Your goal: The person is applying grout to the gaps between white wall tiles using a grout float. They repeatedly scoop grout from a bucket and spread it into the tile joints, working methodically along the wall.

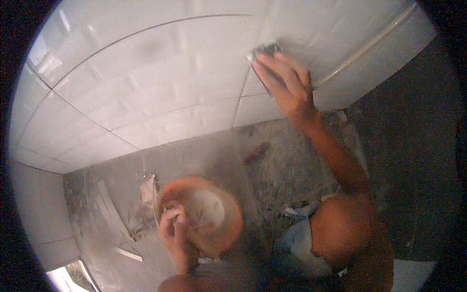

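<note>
My right hand [291, 86] is closed on a dark, flat tool [268, 50] held against the white tiled wall [151, 73], over thin joint lines between tiles. Its fingers lie over the tool and partly hide it. Lower down, my left hand [175, 226] grips the near-left rim of an orange bowl [227, 225], which has whitish paste [209, 204] inside. A vertical seam runs below the tool toward the dusty floor.
The dusty grey floor [112, 214] holds light strips [127, 254], a pale scrap [147, 190] and a reddish piece [257, 152]. A dark wall or surface [408, 160] rises at the right. My bent knee [343, 226] is at lower right; a bright opening [65, 277] is at lower left.
</note>
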`<state>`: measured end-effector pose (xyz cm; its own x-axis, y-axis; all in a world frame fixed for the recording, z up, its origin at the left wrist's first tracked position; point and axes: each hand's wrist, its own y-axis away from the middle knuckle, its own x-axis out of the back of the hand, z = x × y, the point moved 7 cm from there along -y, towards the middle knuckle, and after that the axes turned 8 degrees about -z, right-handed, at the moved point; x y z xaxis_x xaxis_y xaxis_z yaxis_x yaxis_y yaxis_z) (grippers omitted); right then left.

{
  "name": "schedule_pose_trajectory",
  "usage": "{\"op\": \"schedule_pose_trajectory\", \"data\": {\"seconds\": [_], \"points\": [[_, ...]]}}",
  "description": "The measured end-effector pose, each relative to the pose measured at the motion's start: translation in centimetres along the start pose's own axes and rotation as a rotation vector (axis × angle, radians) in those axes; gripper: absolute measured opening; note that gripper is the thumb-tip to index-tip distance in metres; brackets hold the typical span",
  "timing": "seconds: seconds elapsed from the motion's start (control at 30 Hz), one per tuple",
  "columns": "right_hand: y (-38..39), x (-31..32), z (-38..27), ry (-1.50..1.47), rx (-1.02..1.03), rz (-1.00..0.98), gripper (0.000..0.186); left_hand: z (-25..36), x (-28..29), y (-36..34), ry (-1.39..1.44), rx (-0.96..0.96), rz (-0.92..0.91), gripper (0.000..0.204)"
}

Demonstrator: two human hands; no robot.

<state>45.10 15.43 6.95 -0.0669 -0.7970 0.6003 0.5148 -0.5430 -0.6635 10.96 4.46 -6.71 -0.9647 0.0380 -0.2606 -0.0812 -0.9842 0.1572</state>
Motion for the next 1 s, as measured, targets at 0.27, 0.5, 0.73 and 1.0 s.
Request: {"op": "schedule_pose_trajectory", "data": {"seconds": [0.27,0.5,0.73,1.0], "points": [[5.1,-5.4,0.7,0.036,0.027,-0.211,0.042,0.2,-0.7,-0.7,0.054,-0.038,-0.060,0.011],[1.3,-2.9,-1.0,-0.035,0.044,0.038,0.041,0.6,-0.9,-0.5,-0.002,0.037,-0.038,0.006],[8.3,-7.2,-1.3,-0.051,0.017,-0.189,0.043,0.6,-1.0,-0.3,0.059,-0.052,-0.083,0.008],[3.3,-7.8,-2.2,-0.132,0.168,-0.144,0.048,1.2,-1.6,-0.1,0.054,0.049,-0.021,0.010]]}}
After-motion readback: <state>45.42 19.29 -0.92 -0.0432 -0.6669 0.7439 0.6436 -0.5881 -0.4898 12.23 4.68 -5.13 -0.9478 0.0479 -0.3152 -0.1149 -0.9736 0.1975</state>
